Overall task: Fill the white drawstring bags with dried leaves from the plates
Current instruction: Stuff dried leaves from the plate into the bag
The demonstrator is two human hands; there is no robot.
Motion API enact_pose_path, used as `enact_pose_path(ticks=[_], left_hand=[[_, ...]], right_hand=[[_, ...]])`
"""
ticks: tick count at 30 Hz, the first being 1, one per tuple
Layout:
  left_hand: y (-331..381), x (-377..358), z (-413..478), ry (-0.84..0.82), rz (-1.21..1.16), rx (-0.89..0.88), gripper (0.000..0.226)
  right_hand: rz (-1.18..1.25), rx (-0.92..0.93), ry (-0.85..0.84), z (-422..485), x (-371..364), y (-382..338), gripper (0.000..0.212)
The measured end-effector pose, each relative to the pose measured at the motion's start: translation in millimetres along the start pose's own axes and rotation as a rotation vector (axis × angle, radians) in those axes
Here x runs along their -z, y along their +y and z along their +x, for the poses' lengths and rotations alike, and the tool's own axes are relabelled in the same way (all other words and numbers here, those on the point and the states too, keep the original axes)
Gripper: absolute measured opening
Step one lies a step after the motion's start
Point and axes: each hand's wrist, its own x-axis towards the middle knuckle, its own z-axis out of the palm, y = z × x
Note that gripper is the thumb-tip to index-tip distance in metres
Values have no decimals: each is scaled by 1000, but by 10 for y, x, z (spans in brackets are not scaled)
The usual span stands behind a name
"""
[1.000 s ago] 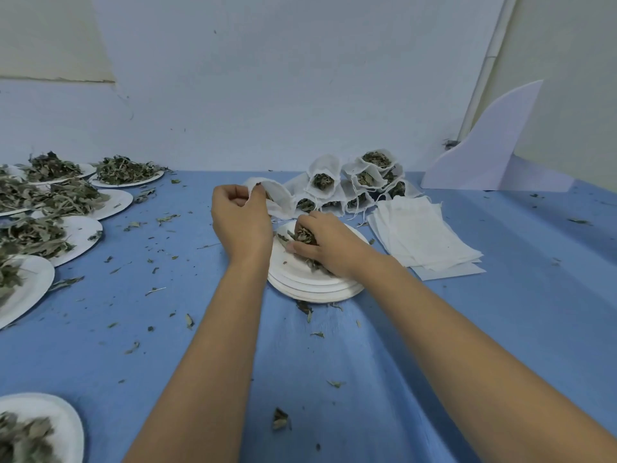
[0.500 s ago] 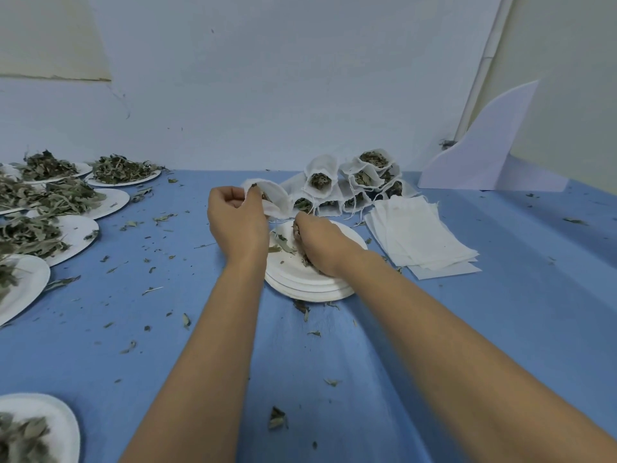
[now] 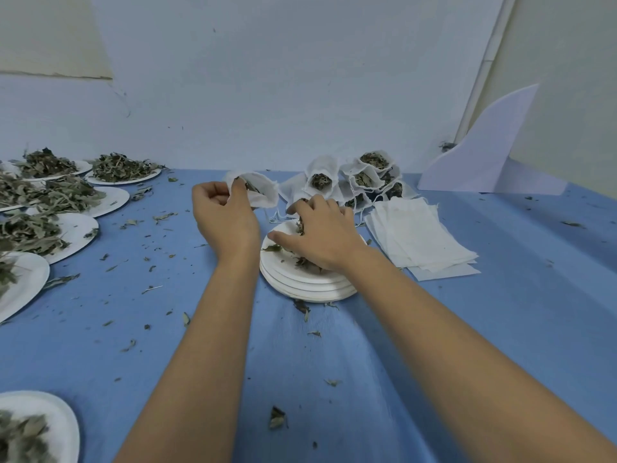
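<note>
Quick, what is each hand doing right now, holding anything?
Left hand: pinching a white bag by its mouth.
Right hand: gripping dried leaves over the stacked plates.

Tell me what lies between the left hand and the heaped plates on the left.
In the head view, only blue table cover strewn with loose leaf bits separates the left hand, which grips a white bag, from the heaped plates.

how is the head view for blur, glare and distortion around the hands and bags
Head view: light soft and even, no glare on the plate stack, only faint shadow beneath it; left hand holding the open bag and right hand gripping dried leaves are reasonably sharp; wide-angle stretch swells both forearms toward the bottom edge; the leaf plates at the left edge look softer.
</note>
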Motion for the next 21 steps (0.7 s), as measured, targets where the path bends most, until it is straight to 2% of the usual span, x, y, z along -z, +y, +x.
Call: enact_pose_path(ticks=[4, 6, 14, 19, 21], left_hand=[[-7, 11, 14, 5, -15, 26, 23], [-11, 12, 10, 6, -20, 37, 24], [-18, 0, 5, -4, -20, 52, 24], [-31, 3, 7, -1, -19, 56, 23], [-37, 1, 6, -3, -23, 60, 23]], right_hand=[[36, 14, -99, -15, -25, -72, 57], [76, -11, -96, -27, -49, -98, 50], [258, -89, -24, -66, -45, -74, 3], [254, -84, -64, -52, 12, -57, 13], [181, -78, -104, -50, 40, -39, 14]])
